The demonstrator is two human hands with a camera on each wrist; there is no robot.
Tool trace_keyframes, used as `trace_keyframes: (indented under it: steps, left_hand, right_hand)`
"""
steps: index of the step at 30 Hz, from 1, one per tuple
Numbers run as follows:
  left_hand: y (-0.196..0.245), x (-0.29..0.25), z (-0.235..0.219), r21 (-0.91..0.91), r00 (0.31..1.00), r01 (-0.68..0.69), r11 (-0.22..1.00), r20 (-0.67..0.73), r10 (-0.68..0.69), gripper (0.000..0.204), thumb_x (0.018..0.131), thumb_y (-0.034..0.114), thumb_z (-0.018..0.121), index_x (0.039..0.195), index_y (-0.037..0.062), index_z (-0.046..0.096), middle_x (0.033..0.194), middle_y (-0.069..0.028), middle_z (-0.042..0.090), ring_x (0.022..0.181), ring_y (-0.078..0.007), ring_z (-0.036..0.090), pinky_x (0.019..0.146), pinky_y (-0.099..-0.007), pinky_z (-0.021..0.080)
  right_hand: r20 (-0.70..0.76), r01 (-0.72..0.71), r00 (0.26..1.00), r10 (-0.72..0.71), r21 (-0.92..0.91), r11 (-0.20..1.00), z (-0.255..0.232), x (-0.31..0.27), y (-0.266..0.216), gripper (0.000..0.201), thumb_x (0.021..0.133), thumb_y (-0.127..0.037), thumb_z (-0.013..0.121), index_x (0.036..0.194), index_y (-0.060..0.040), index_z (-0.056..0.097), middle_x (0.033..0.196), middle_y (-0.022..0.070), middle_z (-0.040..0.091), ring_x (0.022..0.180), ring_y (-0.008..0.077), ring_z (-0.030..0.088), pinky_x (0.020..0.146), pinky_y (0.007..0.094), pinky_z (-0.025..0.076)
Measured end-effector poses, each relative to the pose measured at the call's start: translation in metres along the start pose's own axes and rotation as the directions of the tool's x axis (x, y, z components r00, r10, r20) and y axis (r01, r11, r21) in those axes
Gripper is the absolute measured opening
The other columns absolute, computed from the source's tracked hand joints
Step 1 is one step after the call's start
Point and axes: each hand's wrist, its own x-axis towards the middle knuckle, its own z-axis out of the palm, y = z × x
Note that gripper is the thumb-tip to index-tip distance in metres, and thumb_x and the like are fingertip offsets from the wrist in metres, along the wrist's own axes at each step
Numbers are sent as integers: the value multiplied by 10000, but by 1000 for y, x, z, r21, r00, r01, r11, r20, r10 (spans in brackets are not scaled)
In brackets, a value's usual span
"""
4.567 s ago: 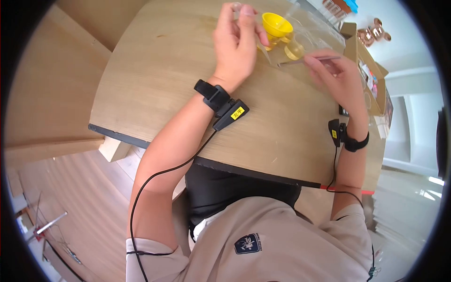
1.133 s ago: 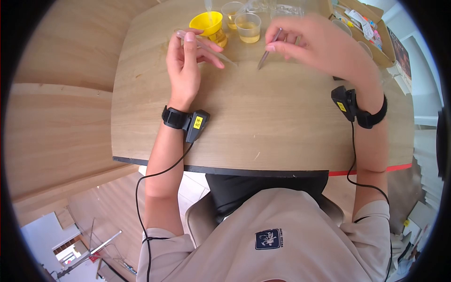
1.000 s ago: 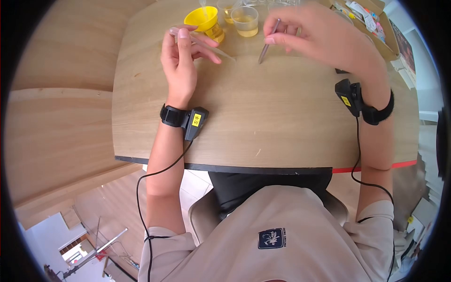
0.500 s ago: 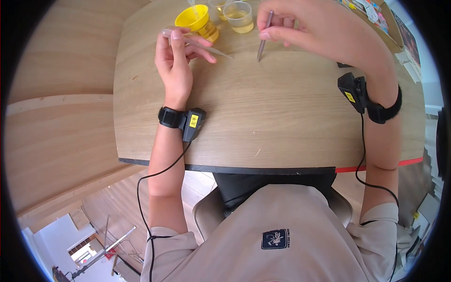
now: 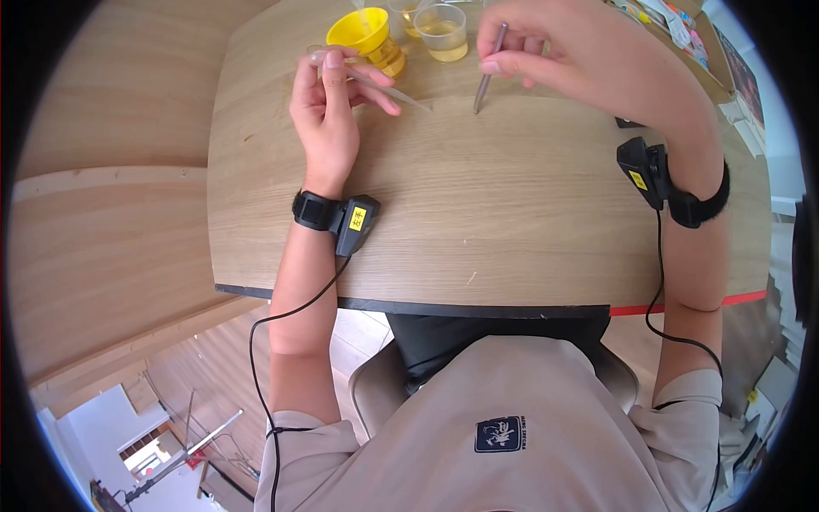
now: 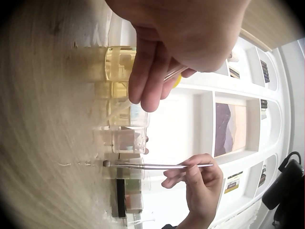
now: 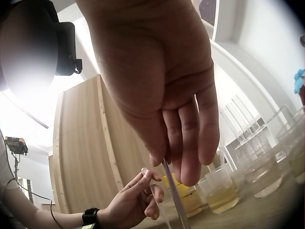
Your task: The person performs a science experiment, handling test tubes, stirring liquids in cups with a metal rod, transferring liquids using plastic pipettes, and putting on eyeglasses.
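1. the funnel (image 5: 362, 27) is bright yellow.
2. the cups (image 5: 441, 31) are clear plastic, holding pale amber liquid.
3. the rod (image 5: 489, 70) is grey metal.
4. the pipette (image 5: 394, 90) is clear.
5. the counter (image 5: 478, 205) is light wood grain with a black front edge.
6. the wrist straps (image 5: 317, 210) are black with small yellow labels.
7. the shirt (image 5: 478, 427) is beige with a dark blue badge.

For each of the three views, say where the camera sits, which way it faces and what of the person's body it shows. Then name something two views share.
Head: on the head, facing down at the table; both forearms, left hand, right hand, torso.
Left wrist: under the left hand, facing along the table toward the cups; the right hand too.
Right wrist: under the right hand, facing the left hand.
Shared: all show the rod and funnel.
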Motion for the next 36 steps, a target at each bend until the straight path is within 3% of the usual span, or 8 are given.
trace_keyframes:
  steps: [2, 4, 17, 22, 26, 28, 31, 36]
  left_hand:
    - [0, 0, 0, -34, 1000, -2, 999, -2, 2, 267, 1110, 254, 380, 1117, 15, 501, 864, -195, 715, 607, -245, 700, 572, -313, 574]
    - [1, 0, 0, -35, 1000, -3, 999, -10, 3, 268, 1110, 258, 383, 1123, 15, 495, 866, -197, 715, 607, -245, 699, 572, -313, 575]
    - [8, -1, 3, -49, 1000, -9, 999, -14, 9, 277, 1109, 271, 383, 1181, 17, 465, 902, -217, 711, 612, -245, 703, 582, -313, 577]
    - [6, -2, 5, -64, 1000, -7, 998, -2, 7, 282, 1109, 270, 382, 1185, 12, 468, 901, -219, 710, 612, -246, 703, 587, -316, 578]
    - [5, -2, 6, -26, 1000, -1, 1000, 14, 1, 328, 1114, 295, 355, 1210, 3, 471, 906, -222, 690, 612, -253, 686, 596, -344, 594]
    - [5, -2, 7, -47, 1000, -5, 999, 9, 5, 308, 1112, 278, 366, 1201, 2, 469, 895, -221, 699, 608, -250, 692, 593, -333, 589]
    - [5, -2, 8, -71, 1000, -13, 997, -5, 13, 288, 1109, 261, 377, 1191, 0, 468, 884, -220, 709, 602, -247, 698, 587, -321, 583]
    - [4, -3, 6, -25, 1000, -17, 1000, 0, 17, 335, 1115, 299, 350, 1223, 6, 470, 905, -224, 691, 625, -255, 691, 601, -344, 597]
  right_hand:
    - [-1, 22, 1000, -22, -32, 999, -1, 2, -1, 243, 997, -245, 601, 972, -11, 658, 814, 139, 718, 698, 261, 681, 655, 354, 523]
    - [90, -93, 992, 90, 30, 995, -1, 8, 6, 247, 999, -248, 599, 977, -10, 661, 819, 141, 719, 700, 257, 683, 658, 350, 525]
    - [17, -6, 1000, 7, -48, 999, -5, -1, -8, 252, 996, -251, 603, 979, -7, 662, 835, 141, 720, 728, 269, 687, 679, 358, 532]
    - [111, -114, 987, 112, 14, 993, -10, 5, -7, 252, 997, -256, 605, 986, -10, 664, 838, 141, 716, 736, 269, 682, 689, 356, 531]
    - [31, -26, 999, 27, -48, 999, -7, 0, -6, 251, 998, -259, 604, 991, -16, 666, 842, 138, 718, 736, 265, 681, 685, 357, 529]
    - [126, -123, 985, 120, 15, 992, -12, 5, -6, 256, 1002, -266, 598, 991, -20, 668, 847, 133, 719, 739, 261, 680, 684, 357, 528]
    - [45, -34, 998, 37, -58, 998, -7, -2, -7, 264, 1004, -270, 593, 993, -17, 666, 849, 134, 719, 744, 264, 681, 686, 357, 527]
    - [31, -47, 998, 49, -58, 997, -6, -4, -9, 267, 1003, -274, 594, 1005, -17, 667, 852, 136, 719, 754, 274, 680, 693, 366, 528]
